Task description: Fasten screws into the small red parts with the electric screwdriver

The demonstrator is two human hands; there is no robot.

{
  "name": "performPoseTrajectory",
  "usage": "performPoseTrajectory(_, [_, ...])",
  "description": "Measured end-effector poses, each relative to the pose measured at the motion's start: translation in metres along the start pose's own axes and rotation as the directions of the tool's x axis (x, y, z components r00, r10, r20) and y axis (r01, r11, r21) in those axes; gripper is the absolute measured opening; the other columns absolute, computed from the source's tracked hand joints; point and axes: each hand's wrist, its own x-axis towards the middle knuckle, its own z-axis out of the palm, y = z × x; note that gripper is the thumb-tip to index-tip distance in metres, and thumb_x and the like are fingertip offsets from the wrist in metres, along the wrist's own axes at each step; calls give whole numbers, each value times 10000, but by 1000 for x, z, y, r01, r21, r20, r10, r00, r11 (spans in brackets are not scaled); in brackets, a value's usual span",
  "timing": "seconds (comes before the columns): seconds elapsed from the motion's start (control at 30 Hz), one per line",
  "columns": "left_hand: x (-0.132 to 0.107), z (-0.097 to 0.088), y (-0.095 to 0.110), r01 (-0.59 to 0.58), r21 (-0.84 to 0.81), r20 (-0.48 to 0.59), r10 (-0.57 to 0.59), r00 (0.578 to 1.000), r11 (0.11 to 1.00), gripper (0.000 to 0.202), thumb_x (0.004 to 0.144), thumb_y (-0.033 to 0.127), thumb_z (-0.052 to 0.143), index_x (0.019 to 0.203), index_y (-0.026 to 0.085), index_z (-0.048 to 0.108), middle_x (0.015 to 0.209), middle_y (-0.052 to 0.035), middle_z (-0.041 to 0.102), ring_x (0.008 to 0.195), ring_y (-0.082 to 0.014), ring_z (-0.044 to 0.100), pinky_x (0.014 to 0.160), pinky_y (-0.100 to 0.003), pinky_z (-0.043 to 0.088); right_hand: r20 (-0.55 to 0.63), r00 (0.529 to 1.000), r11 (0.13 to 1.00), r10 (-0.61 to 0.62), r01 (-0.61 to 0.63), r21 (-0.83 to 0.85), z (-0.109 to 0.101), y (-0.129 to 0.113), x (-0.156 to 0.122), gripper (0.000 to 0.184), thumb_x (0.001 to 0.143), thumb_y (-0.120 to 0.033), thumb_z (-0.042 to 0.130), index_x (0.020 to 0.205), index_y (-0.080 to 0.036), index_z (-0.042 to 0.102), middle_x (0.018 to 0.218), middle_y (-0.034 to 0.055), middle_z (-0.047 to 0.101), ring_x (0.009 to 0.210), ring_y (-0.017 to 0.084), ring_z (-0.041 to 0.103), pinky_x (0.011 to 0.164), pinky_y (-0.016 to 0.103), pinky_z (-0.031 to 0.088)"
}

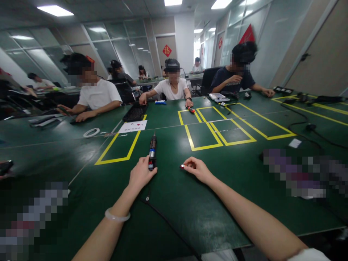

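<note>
A black electric screwdriver with a blue band lies on the green table, its tip pointing away from me. My left hand rests at its near end, fingers curled round the handle. A black cable runs from it toward me. My right hand lies on the table to the right, fingers pinched on a small red and white part. A pale bangle sits on my left wrist.
Yellow tape rectangles mark the table beyond my hands. A white paper, a black tray and a white tape roll lie further back. Three people sit along the far edge. Cables trail at the right.
</note>
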Motion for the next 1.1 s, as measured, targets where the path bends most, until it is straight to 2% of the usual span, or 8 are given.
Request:
performPoseTrajectory(0.1, [-11, 5, 30, -103, -44, -25, 102, 995, 994, 651, 813, 500, 497, 1370, 184, 381, 1260, -150, 490, 978, -280, 588, 776, -349, 453, -5, 1000, 1000, 1, -1, -3, 1, 1, 0, 226, 778, -351, 676, 892, -163, 625, 664, -22, 545, 568, 104, 468, 543, 223, 363])
performPoseTrajectory(0.2, [-19, 9, 56, -205, -87, -59, 201, 978, 975, 651, 801, 465, 539, 1365, 176, 393, 1225, -154, 510, 1025, -296, 554, 857, -374, 422, -22, 1000, 999, -16, 16, -35, 2, 2, 0, 221, 789, -350, 667, 901, -164, 628, 692, -11, 568, 591, 111, 486, 550, 227, 369])
performPoseTrajectory(0.37, [-29, 19, 81, -291, -177, -101, 277, 956, 940, 657, 795, 403, 563, 1380, 174, 371, 1251, -145, 490, 1105, -288, 493, 919, -379, 411, -17, 999, 992, -45, 43, -121, 4, 2, -1, 167, 794, -293, 657, 890, -161, 622, 712, -14, 567, 606, 110, 491, 569, 225, 386])
performPoseTrajectory(0.5, [-34, 22, 86, -296, -186, -113, 279, 954, 937, 655, 804, 366, 547, 1395, 173, 341, 1266, -118, 470, 1126, -256, 482, 939, -359, 425, -5, 996, 977, -89, 87, -196, 7, 2, -2, 109, 788, -218, 644, 874, -164, 605, 729, -20, 557, 619, 107, 495, 590, 222, 401])
performPoseTrajectory(0.7, [-35, 18, 87, -284, -150, -89, 273, 958, 947, 655, 818, 374, 527, 1405, 164, 326, 1271, -120, 469, 1116, -248, 490, 898, -343, 453, 13, 984, 939, -175, 171, -298, 14, -1, -3, 123, 777, -138, 645, 877, -179, 588, 797, -12, 575, 683, 119, 533, 640, 228, 414])
performPoseTrajectory(0.83, [-34, 20, 87, -287, -115, -93, 277, 956, 951, 662, 829, 396, 520, 1417, 170, 314, 1273, -124, 465, 1118, -249, 492, 905, -342, 441, 10, 979, 917, -206, 196, -347, 13, -6, -7, 50, 820, -189, 641, 867, -173, 633, 833, 14, 576, 703, 126, 546, 658, 238, 425])
performPoseTrajectory(0.97, [-33, 20, 89, -293, -54, -110, 286, 952, 955, 681, 845, 475, 505, 1420, 165, 310, 1248, -131, 474, 1080, -255, 504, 871, -343, 439, -4, 985, 918, -175, 162, -362, 12, -10, -10, 107, 873, -221, 586, 894, -168, 677, 791, 22, 601, 651, 121, 552, 627, 235, 426])
performPoseTrajectory(1.1, [-31, 18, 97, -259, 22, -123, 260, 958, 966, 658, 865, 511, 469, 1408, 165, 335, 1172, -128, 502, 1010, -252, 518, 814, -341, 435, -3, 983, 905, -185, 169, -391, 11, -14, -12, 155, 887, -213, 562, 921, -173, 708, 822, 42, 645, 701, 137, 583, 653, 244, 434])
